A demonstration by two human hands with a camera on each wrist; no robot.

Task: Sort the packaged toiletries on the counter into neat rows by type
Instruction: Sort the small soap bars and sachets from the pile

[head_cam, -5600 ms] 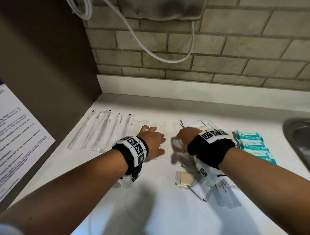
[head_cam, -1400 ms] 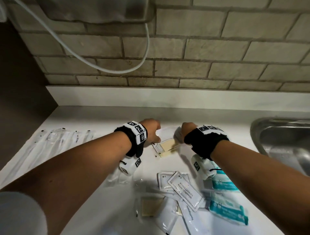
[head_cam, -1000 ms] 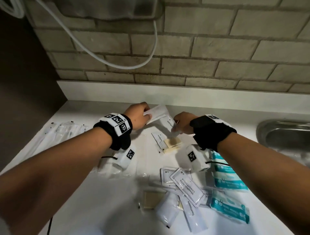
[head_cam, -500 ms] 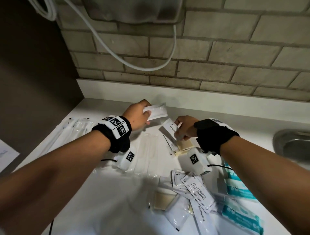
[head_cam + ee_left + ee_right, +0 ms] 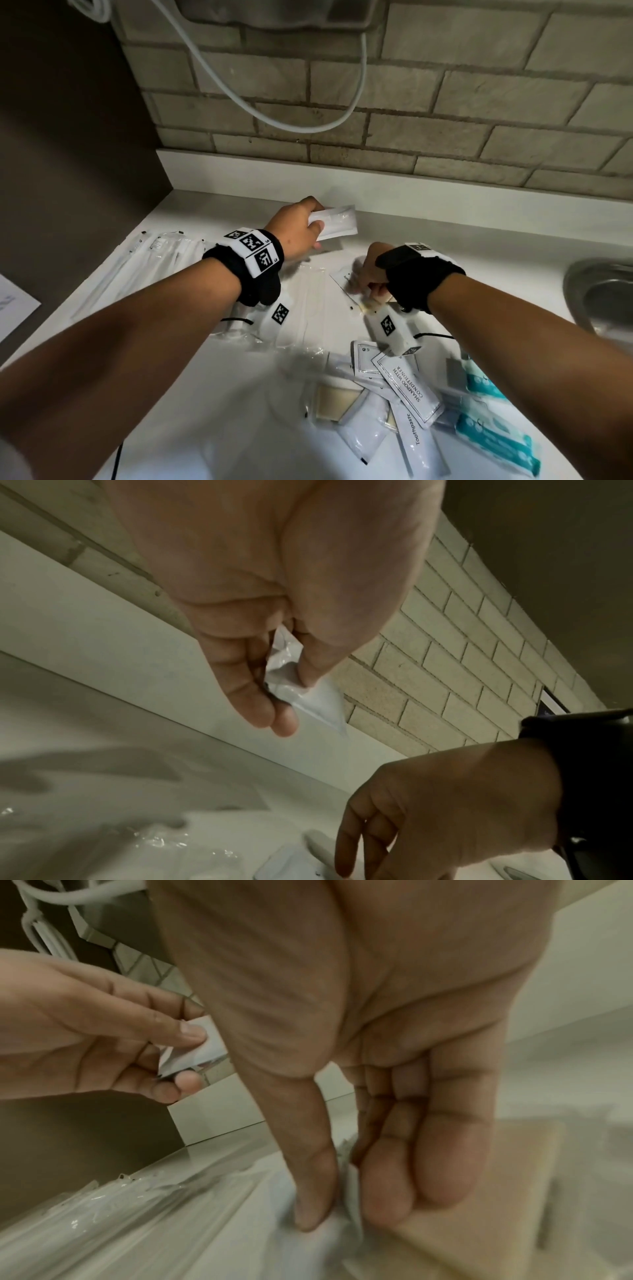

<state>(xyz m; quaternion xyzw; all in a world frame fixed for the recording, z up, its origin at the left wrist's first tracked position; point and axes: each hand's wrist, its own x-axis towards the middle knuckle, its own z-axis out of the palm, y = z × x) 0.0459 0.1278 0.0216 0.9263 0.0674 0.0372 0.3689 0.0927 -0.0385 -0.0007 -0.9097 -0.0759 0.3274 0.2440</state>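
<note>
Left hand (image 5: 296, 228) up off the surface (image 5: 219, 394) near the back wall, grip pinched on one end of a white sachet (image 5: 337, 222), thumb over fingers; likely carrying it to a row. Right hand (image 5: 371, 274) down on the surface, thumb and fingers closed on the edge of another white packet (image 5: 342, 279) lying over a tan one; blurred, so exact hold hard to confirm. Clear-wrapped toothbrushes (image 5: 150, 263) lined up at far left, side by side, already sorted. Unsorted heap at near right: shampoo sachet (image 5: 407, 389), toothpaste packet (image 5: 416, 438), teal packs (image 5: 496, 442) overlapping, some close to the front edge, so a slip risk. Sink (image 5: 603, 294) at right edge limits room that side. Open strip along the back wall, between toothbrushes and sink, probably best for new rows. Sorting roughly midway.
</note>
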